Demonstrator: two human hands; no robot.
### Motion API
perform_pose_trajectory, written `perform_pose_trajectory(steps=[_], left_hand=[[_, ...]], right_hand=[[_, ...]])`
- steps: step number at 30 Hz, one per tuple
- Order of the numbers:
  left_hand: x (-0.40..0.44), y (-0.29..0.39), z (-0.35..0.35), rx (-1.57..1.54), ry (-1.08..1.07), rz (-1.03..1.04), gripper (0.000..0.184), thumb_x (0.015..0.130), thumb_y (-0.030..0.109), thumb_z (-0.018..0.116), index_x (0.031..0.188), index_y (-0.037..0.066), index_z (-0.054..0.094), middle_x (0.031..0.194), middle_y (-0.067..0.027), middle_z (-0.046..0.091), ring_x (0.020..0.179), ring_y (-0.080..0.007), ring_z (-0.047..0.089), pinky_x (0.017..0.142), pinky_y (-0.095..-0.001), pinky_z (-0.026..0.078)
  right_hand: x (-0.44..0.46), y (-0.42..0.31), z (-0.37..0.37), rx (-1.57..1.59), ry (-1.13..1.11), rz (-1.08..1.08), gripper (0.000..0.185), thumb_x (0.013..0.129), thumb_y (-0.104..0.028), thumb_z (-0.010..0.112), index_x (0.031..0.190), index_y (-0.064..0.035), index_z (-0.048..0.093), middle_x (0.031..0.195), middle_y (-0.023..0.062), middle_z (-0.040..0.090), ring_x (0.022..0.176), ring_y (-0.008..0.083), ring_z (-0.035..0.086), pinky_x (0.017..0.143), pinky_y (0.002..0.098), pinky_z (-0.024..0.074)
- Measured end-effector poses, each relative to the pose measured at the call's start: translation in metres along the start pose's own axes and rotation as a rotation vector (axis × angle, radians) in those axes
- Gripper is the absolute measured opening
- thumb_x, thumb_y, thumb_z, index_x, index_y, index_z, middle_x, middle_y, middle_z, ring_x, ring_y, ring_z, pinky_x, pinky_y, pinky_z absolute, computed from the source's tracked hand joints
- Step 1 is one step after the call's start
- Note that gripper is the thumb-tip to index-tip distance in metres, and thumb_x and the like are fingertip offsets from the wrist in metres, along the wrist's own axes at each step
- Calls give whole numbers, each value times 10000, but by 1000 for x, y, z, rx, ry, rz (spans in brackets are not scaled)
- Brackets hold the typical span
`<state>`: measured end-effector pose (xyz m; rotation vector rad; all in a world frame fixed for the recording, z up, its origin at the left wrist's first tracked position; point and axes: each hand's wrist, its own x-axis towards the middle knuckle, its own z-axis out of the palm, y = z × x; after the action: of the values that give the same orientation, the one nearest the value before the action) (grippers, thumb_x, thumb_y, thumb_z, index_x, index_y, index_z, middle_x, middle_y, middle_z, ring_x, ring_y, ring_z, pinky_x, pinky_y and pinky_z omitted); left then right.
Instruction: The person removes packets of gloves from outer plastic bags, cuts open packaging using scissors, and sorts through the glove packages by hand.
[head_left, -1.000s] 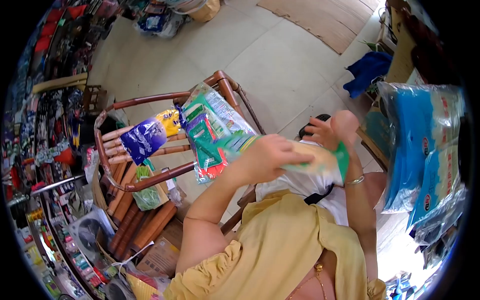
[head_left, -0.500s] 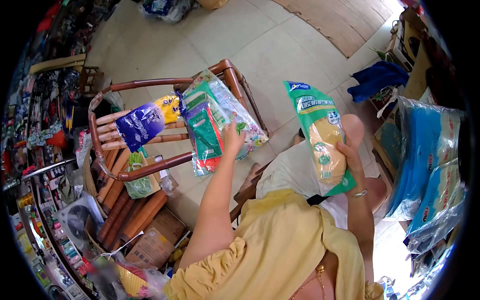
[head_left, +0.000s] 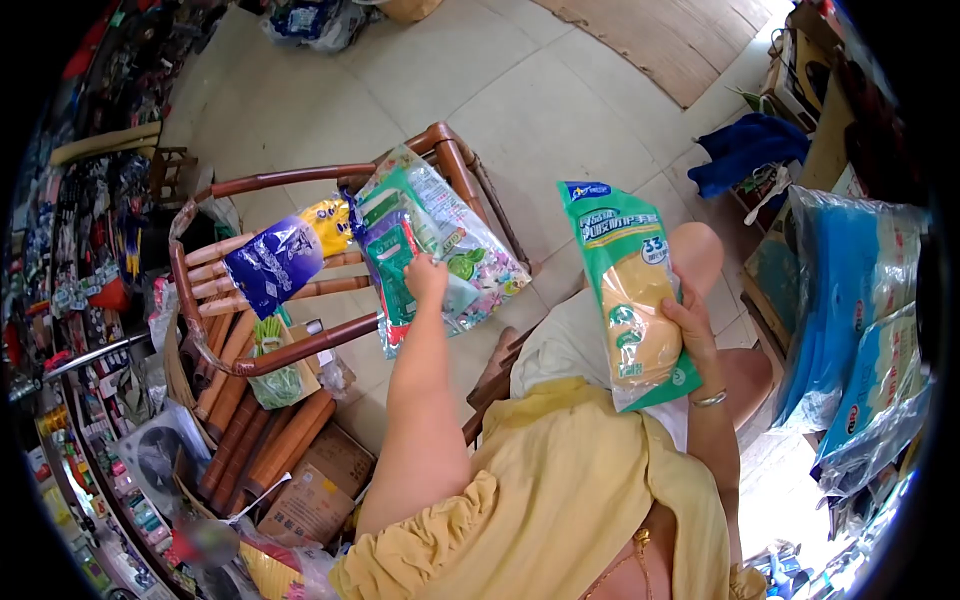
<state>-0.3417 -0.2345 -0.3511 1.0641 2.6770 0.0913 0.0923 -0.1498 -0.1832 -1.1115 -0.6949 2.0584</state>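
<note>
Left hand (head_left: 428,280) shifts toward 9 o'clock over the pile (head_left: 440,230); glove pack (head_left: 640,305) dips toward 6

Compared with half a second ago, the left hand is off the floral pack (head_left: 492,277) and over the edge of the green pack (head_left: 386,258), just short of the view's middle toward 10 o'clock. Its fingers are curled; I cannot tell whether they pinch film or only press on it. The right hand (head_left: 697,325), at 3 o'clock, has its fingers clamped on the glove pack's side, thumb in front. That pack tilts, top toward 11 o'clock, lower end over the lap (head_left: 560,345).

The step in hand looks like sorting through the pile. Slick film probably slides, so it pays to pinch one pack by its edge and lift gently rather than drag; dragging could carry neighbours off the chair (head_left: 275,178) or nudge the blue pack (head_left: 275,262) at 9 o'clock. The right hand's side grip seems enough, provided the glove pack stays well apart from the pile.
</note>
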Motion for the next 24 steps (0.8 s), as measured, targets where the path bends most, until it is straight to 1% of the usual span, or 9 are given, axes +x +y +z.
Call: perform_pose_trajectory(steps=[3, 5, 6, 8, 11, 16, 20, 22, 24], left_hand=[[16, -24, -19, -785, 55, -131, 216, 725, 157, 606, 889, 16, 621, 770, -121, 623, 748, -201, 582, 701, -325, 476], [-7, -9, -93, -1454, -128, -106, 242, 774, 108, 568, 989, -4, 578, 863, -68, 609, 751, -124, 580, 692, -246, 473], [-18, -8, -123, -1575, -228, -53, 351, 787, 115, 533, 1122, 11, 529, 986, -96, 601, 859, -176, 603, 746, -282, 496], [-31, 2, -152, -1874, -314, -74, 428, 796, 146, 486, 1207, 26, 482, 1127, -133, 562, 1006, -246, 575, 853, -348, 489], [-62, 20, -175, -2079, -390, -50, 493, 792, 178, 462, 1266, 43, 434, 1236, -153, 503, 1111, -293, 517, 941, -407, 443], [-82, 63, -166, -2252, -455, -85, 577, 716, 154, 494, 1273, 23, 425, 1248, -178, 495, 1126, -327, 502, 959, -449, 419], [-92, 92, -157, -2171, -645, 230, 672, 651, 159, 567, 1288, 17, 406, 1235, -195, 503, 1132, -322, 507, 953, -446, 428], [-99, 101, -150, -2003, -836, 432, 582, 723, 228, 566, 1237, -22, 456, 1198, -188, 533, 1061, -299, 556, 928, -414, 452], [-92, 120, -145, -1979, -925, 373, 598, 719, 220, 584, 1251, -13, 441, 1201, -179, 532, 1073, -292, 549, 930, -408, 449]], right_hand=[[0, 1, -2, 1, -9, -23, 633, 789, -51, 621, 1347, 3, 326, 1257, 110, 482, 1128, 182, 488, 957, 287, 398], [-1, 1, -3, -5, 2, -14, 639, 789, -64, 626, 1348, 3, 323, 1263, 108, 478, 1130, 187, 486, 953, 293, 403], [-1, 3, -3, -1, -3, -10, 639, 789, -64, 626, 1348, 3, 323, 1263, 108, 478, 1130, 187, 486, 953, 293, 403], [2, 5, -3, 16, 15, -15, 646, 786, -75, 632, 1347, 5, 321, 1257, 118, 481, 1126, 196, 490, 942, 300, 415], [4, 9, -3, -13, 51, -13, 647, 786, -88, 634, 1345, 7, 322, 1254, 128, 478, 1118, 200, 493, 924, 304, 430], [11, 10, -2, 52, -12, 46, 615, 787, -91, 625, 1323, 11, 341, 1231, 125, 484, 1081, 199, 513, 897, 302, 444], [14, 10, 15, -40, 36, -48, 620, 772, -67, 621, 1320, -27, 334, 1182, 108, 491, 1050, 198, 520, 892, 303, 442], [9, -4, 37, 31, 0, -15, 637, 763, -54, 625, 1322, -45, 321, 1195, 102, 467, 1069, 192, 500, 905, 299, 427], [9, -8, 48, 101, -47, 25, 655, 754, -41, 630, 1324, -64, 307, 1208, 96, 443, 1088, 187, 480, 919, 295, 413]])
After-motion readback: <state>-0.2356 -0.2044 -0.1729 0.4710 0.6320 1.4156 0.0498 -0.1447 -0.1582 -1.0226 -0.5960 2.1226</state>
